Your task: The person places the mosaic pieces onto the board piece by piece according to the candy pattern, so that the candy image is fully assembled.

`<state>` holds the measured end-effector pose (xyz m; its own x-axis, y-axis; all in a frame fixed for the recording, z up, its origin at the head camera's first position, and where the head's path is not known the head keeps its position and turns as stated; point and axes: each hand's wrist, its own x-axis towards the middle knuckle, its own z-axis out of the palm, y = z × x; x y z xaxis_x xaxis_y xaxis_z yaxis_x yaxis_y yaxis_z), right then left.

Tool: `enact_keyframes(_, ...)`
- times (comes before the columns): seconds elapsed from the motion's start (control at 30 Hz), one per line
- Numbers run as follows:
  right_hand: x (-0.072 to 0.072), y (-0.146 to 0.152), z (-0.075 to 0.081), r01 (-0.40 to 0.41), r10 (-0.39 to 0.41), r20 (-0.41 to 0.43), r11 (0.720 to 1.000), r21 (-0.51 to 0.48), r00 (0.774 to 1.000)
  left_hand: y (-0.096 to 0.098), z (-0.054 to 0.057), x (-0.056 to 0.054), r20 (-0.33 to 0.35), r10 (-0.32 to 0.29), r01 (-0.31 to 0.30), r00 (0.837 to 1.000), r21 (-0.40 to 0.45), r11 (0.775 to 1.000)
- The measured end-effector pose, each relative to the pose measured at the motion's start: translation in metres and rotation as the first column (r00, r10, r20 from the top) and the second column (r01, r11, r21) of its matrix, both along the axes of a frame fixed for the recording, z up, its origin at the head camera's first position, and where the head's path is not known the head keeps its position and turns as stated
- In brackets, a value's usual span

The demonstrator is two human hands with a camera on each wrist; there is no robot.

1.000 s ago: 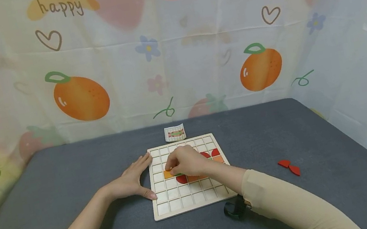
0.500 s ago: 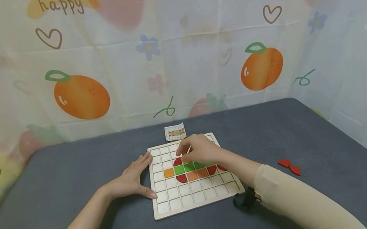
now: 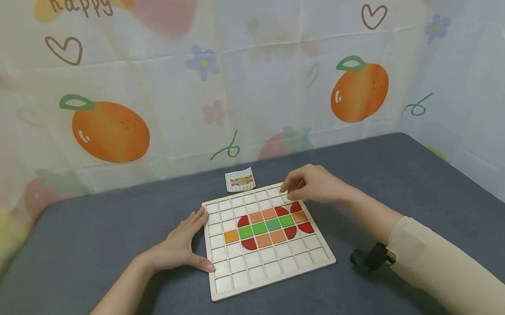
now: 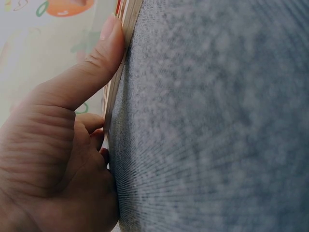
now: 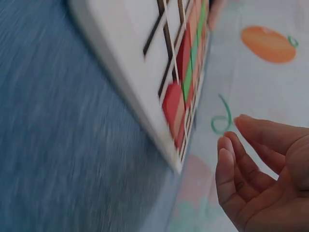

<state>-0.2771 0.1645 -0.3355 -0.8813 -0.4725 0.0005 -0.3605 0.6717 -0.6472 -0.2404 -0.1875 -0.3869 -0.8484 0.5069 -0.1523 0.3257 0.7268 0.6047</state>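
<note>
A pale wooden grid board [image 3: 272, 266] lies on the dark table. My left hand [image 3: 172, 250] rests along its left edge, fingers spread, the thumb near the lower part of the rim. In the left wrist view the thumb [image 4: 99, 63] touches the board's side. My right hand [image 3: 315, 184] hovers by the upper right corner, fingers loosely bent; the right wrist view shows nothing between the fingertips [image 5: 224, 145]. Set in the grid are a row of green squares [image 3: 259, 228], orange squares above and below, red rounded pieces [image 3: 248, 244], and a yellow-orange square [image 3: 231, 236] at the left.
A small card [image 3: 239, 180] with a printed coloured grid pattern lies just behind the board. The dark table [image 3: 92, 225] meets a fruit-printed curtain [image 3: 173, 109] at the back and right. My right sleeve [image 3: 437, 254] stretches over the table's right side.
My right hand has moved off the middle of the board to its upper right corner, uncovering the coloured pieces. Its forearm now hides the two loose red pieces. The left hand stays put.
</note>
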Motion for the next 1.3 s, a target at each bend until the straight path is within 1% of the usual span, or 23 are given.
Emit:
enact_keyframes(0.13,-0.001,0.024,0.002,0.007,-0.007,0.018,1.0,-0.008,1.0,0.001,0.001,0.001,0.003,-0.002,0.002,1.0,0.0,1.0)
enact_keyframes(0.37,0.003,0.066,0.005,0.016,-0.018,0.024,0.998,0.057,1.0,0.0,0.002,0.002,0.002,-0.003,0.003,1.0,0.006,1.0)
enact_keyframes(0.47,0.005,0.084,0.004,0.014,-0.018,0.055,0.997,0.076,0.998,-0.001,0.002,0.002,-0.001,-0.006,0.006,1.0,0.007,1.0)
enact_keyframes(0.57,0.007,0.103,0.004,-0.014,0.006,0.104,0.997,0.081,0.995,-0.001,0.002,0.002,-0.003,-0.009,0.009,1.0,0.008,1.0)
enact_keyframes(0.73,0.01,0.133,0.002,-0.053,0.034,0.21,0.995,0.086,0.977,-0.001,0.001,0.002,0.0,-0.008,0.008,1.0,0.014,1.0)
enact_keyframes(0.87,0.014,0.154,0.001,-0.067,0.032,0.3,0.992,0.108,0.953,-0.001,0.0,0.001,0.005,-0.001,0.001,1.0,0.01,1.0)
enact_keyframes(1.0,0.018,0.169,0.0,-0.092,0.037,0.37,0.987,0.131,0.928,-0.001,0.0,0.001,0.003,-0.002,0.002,1.0,0.004,1.0)
enact_keyframes(1.13,0.022,0.177,-0.002,-0.113,0.046,0.414,0.984,0.138,0.909,-0.001,0.0,0.0,0.0,-0.007,0.007,1.0,0.007,1.0)
enact_keyframes(1.3,0.025,0.18,-0.005,-0.148,0.091,0.416,0.983,0.106,0.905,-0.002,0.0,0.0,-0.002,-0.012,0.012,1.0,0.009,1.0)
